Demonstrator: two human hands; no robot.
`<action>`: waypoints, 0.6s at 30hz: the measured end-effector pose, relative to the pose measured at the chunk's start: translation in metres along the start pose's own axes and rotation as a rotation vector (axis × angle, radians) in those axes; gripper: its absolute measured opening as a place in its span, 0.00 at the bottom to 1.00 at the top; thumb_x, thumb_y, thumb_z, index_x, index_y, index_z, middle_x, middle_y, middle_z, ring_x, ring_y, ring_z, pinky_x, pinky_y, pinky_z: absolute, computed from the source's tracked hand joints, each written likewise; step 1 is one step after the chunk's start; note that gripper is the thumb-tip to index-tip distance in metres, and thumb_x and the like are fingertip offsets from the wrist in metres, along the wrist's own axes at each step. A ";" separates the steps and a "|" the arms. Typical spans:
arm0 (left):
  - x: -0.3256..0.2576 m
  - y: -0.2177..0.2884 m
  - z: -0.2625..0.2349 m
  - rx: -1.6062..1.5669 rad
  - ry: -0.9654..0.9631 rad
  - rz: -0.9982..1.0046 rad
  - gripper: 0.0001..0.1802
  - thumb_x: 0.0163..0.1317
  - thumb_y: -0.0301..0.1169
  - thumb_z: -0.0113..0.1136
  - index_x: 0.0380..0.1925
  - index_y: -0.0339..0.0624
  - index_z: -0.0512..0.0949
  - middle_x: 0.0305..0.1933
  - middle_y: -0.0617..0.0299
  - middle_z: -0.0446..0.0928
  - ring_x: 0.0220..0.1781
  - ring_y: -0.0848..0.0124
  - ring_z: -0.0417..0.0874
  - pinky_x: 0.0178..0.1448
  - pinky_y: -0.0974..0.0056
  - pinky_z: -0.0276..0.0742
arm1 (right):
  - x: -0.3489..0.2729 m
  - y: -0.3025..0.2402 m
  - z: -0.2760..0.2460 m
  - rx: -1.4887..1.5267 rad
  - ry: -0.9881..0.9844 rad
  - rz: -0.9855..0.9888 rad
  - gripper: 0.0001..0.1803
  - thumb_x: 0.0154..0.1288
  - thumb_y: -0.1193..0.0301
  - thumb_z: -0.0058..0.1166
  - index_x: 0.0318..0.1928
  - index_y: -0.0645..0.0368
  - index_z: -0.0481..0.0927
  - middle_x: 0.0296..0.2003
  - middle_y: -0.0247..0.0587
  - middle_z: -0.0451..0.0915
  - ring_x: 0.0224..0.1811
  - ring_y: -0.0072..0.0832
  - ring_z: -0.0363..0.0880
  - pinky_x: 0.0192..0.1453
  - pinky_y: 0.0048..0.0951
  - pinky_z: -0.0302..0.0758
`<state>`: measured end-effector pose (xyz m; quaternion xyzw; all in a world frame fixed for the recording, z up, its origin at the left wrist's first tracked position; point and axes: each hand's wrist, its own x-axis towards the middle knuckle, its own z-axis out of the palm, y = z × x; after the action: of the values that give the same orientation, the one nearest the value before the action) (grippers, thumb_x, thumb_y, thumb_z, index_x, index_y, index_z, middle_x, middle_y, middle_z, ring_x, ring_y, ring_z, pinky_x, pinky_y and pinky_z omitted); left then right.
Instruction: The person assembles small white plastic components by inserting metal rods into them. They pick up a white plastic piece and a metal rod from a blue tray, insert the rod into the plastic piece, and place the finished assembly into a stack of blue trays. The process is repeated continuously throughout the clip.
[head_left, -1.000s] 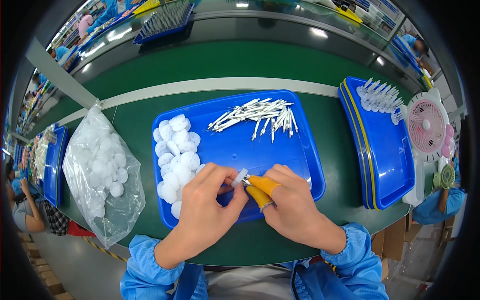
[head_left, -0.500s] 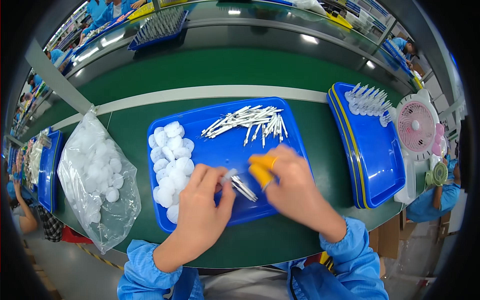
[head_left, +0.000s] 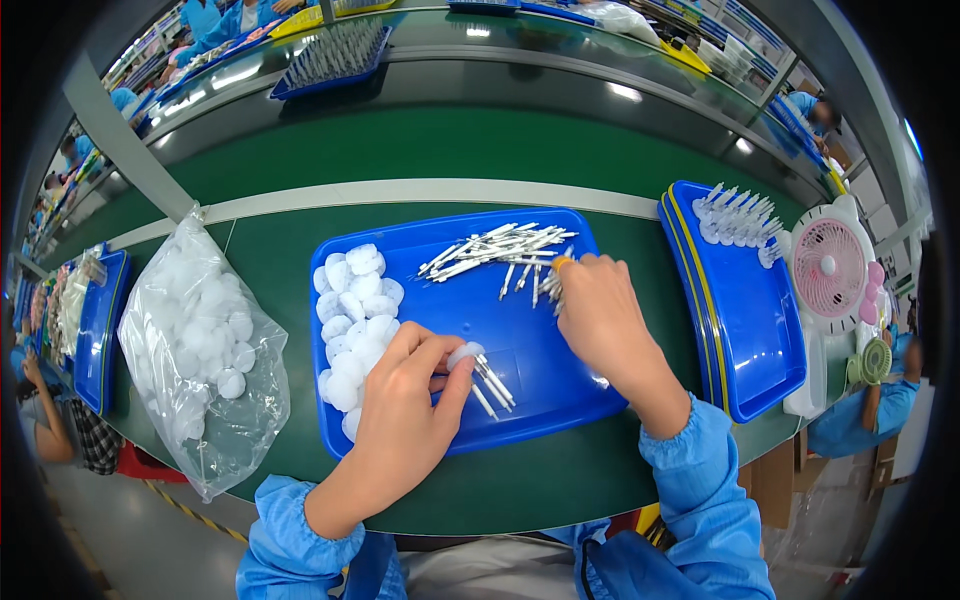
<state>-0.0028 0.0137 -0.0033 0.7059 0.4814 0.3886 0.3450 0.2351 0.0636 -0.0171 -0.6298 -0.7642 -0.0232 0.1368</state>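
Note:
My left hand (head_left: 410, 390) is closed in a pinch on a small white translucent disc (head_left: 466, 352), above the near part of a blue tray (head_left: 540, 405). Several thin white sticks (head_left: 494, 390) fan out from the disc's edge; whether they are joined to it I cannot tell. At the tray's far right, my right hand (head_left: 605, 310) has its fingers bent down into a loose pile of white sticks (head_left: 500, 246). A yellow cover shows on one finger, and the fingertips are partly hidden. Many white discs (head_left: 350, 345) are heaped along the tray's left side.
Left of the tray lies a clear plastic bag (head_left: 200, 340) of white discs. Stacked blue and yellow trays (head_left: 745, 340) stand at the right, holding upright stick-and-disc pieces (head_left: 738, 215). Beyond them is a pink and white fan (head_left: 828, 265). A filled blue tray (head_left: 335, 60) sits across the bench.
My right hand has moved away from beside the left hand, up to the stick pile. The left hand keeps its pinch on the disc. The whole view has shifted slightly.

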 end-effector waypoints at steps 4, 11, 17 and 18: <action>0.000 0.000 -0.002 -0.009 -0.004 -0.029 0.05 0.69 0.21 0.69 0.43 0.30 0.85 0.41 0.57 0.81 0.41 0.71 0.85 0.41 0.64 0.92 | -0.022 -0.019 -0.003 0.170 -0.043 -0.008 0.03 0.55 0.81 0.62 0.32 0.66 0.84 0.34 0.56 0.84 0.39 0.54 0.83 0.51 0.50 0.75; 0.003 0.003 -0.009 -0.101 -0.073 -0.185 0.06 0.69 0.21 0.69 0.42 0.33 0.83 0.40 0.62 0.84 0.45 0.77 0.85 0.41 0.67 0.89 | -0.052 -0.028 -0.026 0.288 -0.012 -0.056 0.13 0.51 0.82 0.65 0.40 0.70 0.88 0.39 0.51 0.84 0.46 0.48 0.81 0.54 0.45 0.73; 0.002 0.001 -0.006 -0.130 -0.095 -0.135 0.06 0.68 0.19 0.66 0.44 0.33 0.83 0.43 0.61 0.82 0.46 0.75 0.85 0.46 0.66 0.89 | -0.063 -0.038 -0.048 0.667 -0.086 -0.087 0.22 0.49 0.85 0.63 0.49 0.70 0.88 0.40 0.48 0.81 0.49 0.46 0.79 0.56 0.43 0.72; 0.002 0.001 -0.005 -0.132 -0.105 -0.120 0.06 0.68 0.19 0.66 0.44 0.33 0.83 0.44 0.60 0.82 0.46 0.74 0.85 0.46 0.66 0.89 | -0.064 -0.041 -0.052 0.754 -0.142 -0.071 0.23 0.50 0.85 0.63 0.51 0.70 0.87 0.41 0.48 0.81 0.49 0.46 0.78 0.57 0.42 0.72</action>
<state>-0.0069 0.0161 0.0001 0.6709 0.4776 0.3606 0.4380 0.2151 -0.0166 0.0235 -0.5083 -0.7481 0.2986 0.3048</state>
